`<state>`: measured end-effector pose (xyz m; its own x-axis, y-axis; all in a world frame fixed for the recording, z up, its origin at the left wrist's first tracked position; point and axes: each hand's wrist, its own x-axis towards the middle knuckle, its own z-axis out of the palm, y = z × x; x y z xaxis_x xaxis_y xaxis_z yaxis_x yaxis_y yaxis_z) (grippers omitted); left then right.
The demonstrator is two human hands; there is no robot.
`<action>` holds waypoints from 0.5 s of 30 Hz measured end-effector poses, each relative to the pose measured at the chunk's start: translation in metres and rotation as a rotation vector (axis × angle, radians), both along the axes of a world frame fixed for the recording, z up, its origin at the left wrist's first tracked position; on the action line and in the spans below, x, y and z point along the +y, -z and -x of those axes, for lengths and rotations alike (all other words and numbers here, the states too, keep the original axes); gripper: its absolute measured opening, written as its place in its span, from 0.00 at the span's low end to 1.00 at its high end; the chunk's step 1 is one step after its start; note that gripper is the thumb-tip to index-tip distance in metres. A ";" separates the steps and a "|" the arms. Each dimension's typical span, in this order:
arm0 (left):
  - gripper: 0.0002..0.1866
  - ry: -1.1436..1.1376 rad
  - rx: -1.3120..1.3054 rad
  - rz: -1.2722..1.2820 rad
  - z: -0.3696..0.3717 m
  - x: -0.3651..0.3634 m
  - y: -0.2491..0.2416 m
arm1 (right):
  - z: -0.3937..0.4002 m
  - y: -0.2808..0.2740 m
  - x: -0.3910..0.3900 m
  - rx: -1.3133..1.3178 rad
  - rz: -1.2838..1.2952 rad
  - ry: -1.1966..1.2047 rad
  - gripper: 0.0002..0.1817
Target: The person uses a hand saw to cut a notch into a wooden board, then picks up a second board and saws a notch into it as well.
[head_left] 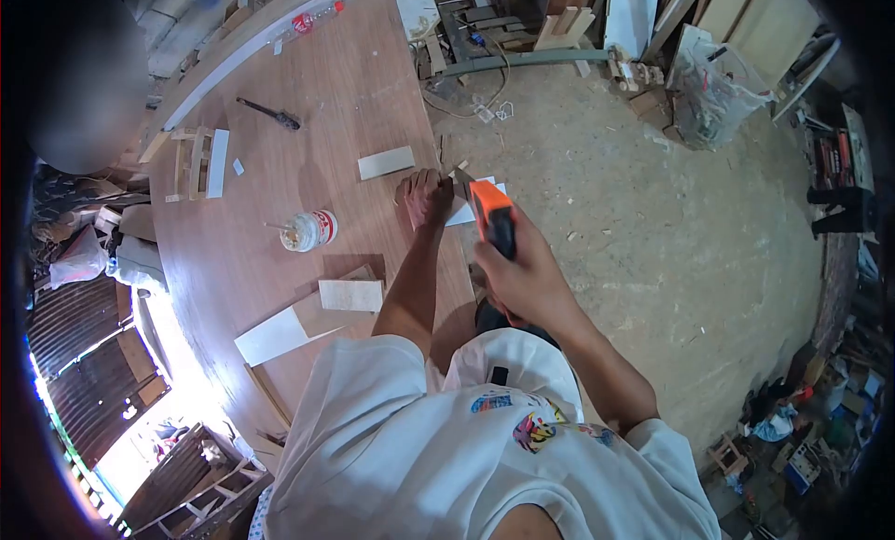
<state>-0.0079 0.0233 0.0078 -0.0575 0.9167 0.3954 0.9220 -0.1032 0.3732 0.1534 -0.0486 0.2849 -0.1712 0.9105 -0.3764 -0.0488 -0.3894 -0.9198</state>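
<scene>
My right hand [522, 270] is wrapped round the orange and black handle of a saw [491, 207], just off the table's right edge. Near that edge my left hand [427, 197] presses down on a white piece [461, 212] that sticks out past the table, its fingers bent; how they hold it is partly hidden. The saw's blade is mostly out of sight, pointing toward the piece beside my left hand. A small pale wood block [386, 163] lies just beyond my left hand.
On the wooden table [354, 83] are a jar [309, 231], a screwdriver-like tool [268, 113], a slatted wood piece [194, 164], a bottle [317, 17] and white boards [272, 336]. A plastic bag [713, 92] stands on the floor at the upper right.
</scene>
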 end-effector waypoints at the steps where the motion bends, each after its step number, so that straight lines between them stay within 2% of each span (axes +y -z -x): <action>1: 0.04 -0.041 0.019 0.005 -0.004 0.000 -0.005 | -0.008 -0.009 -0.013 -0.009 0.031 0.005 0.10; 5: 0.04 0.015 -0.020 0.046 -0.003 0.001 -0.012 | -0.011 -0.003 -0.022 -0.011 0.128 0.034 0.11; 8: 0.05 0.053 -0.089 0.021 -0.006 0.001 -0.003 | 0.000 0.049 0.011 -0.097 0.124 -0.005 0.11; 9: 0.05 0.035 -0.049 0.022 -0.004 0.001 -0.004 | 0.007 0.050 0.018 -0.094 0.110 -0.003 0.11; 12: 0.05 0.019 -0.010 -0.029 -0.001 -0.002 -0.002 | 0.019 0.052 0.014 -0.128 0.007 0.022 0.09; 14: 0.05 0.043 -0.024 -0.015 0.002 -0.001 0.003 | 0.015 0.038 0.000 -0.243 -0.478 0.064 0.10; 15: 0.05 0.039 -0.023 0.013 0.004 -0.014 0.005 | 0.011 0.015 -0.011 -0.241 -0.450 0.057 0.10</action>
